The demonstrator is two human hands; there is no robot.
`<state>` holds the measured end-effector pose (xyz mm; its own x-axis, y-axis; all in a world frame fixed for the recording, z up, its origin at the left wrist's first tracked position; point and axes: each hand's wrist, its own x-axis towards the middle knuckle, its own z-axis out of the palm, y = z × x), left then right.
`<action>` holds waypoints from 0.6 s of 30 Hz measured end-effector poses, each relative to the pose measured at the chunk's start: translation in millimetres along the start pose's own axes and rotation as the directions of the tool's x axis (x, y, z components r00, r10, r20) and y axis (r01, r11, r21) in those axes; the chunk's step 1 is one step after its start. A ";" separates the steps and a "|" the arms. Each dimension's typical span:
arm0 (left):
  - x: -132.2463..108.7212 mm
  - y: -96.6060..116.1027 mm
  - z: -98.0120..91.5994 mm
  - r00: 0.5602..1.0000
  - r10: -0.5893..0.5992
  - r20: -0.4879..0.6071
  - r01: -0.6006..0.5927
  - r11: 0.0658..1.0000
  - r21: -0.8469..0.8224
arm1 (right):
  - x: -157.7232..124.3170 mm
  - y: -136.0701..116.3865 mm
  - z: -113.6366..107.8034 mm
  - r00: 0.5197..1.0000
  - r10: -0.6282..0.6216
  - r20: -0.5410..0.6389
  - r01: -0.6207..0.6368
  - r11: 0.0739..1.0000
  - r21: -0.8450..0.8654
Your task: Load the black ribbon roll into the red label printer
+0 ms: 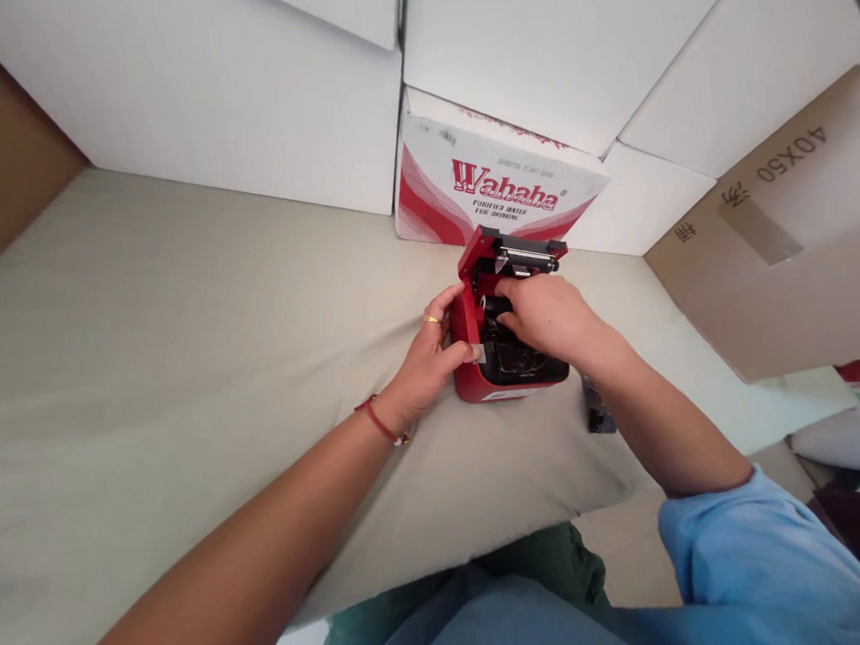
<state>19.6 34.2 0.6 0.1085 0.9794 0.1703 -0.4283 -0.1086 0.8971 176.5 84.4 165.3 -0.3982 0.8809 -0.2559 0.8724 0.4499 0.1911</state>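
Note:
A red and black label printer point(473, 384) stands on the cloth-covered table with its lid point(518, 252) raised. My left hand point(433, 352) grips the printer's left side, thumb at the near part and fingers farther back. Inside the open body lies a short dark roll point(497, 305) with a pale ring at its left end. My right hand point(546, 314) reaches in from the right, thumb and forefinger closed about this roll. Part of the roll and the printer's right interior are hidden by that hand.
A Wahaha water carton point(493, 181) stands behind the printer, against large white boxes point(268, 106). A small black object point(599, 410) lies near my right forearm. Brown cardboard point(807, 249) leans at the right, and the table's front edge point(509, 541) runs close to my body.

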 end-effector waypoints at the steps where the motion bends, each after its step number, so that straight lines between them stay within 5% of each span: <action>1: 0.0 -0.3 -0.3 1.000 0.005 0.001 -0.005 1.000 0.006 | 3.1 -1.3 1.9 1.000 -0.004 0.015 0.004 1.000 0.002; 9: -0.3 -3.0 -2.2 1.000 0.013 0.002 -0.013 1.000 0.021 | 9.0 2.5 8.2 0.997 -0.069 0.018 0.066 0.991 0.112; 14: -2.2 -0.4 -1.1 1.000 0.013 -0.017 -0.013 1.000 0.023 | -46.8 25.8 25.3 0.970 -0.056 -0.235 0.165 0.865 0.474; 18: -3.2 0.6 -0.2 1.000 0.022 0.003 -0.022 1.000 0.009 | -99.1 39.2 60.0 0.905 -0.172 -0.390 0.355 0.808 0.470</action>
<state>18.8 31.1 0.6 0.1018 0.9763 0.1909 -0.4227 -0.1312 0.8967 267.2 5.9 141.2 -0.6204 0.7772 0.1049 0.6966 0.6075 -0.3816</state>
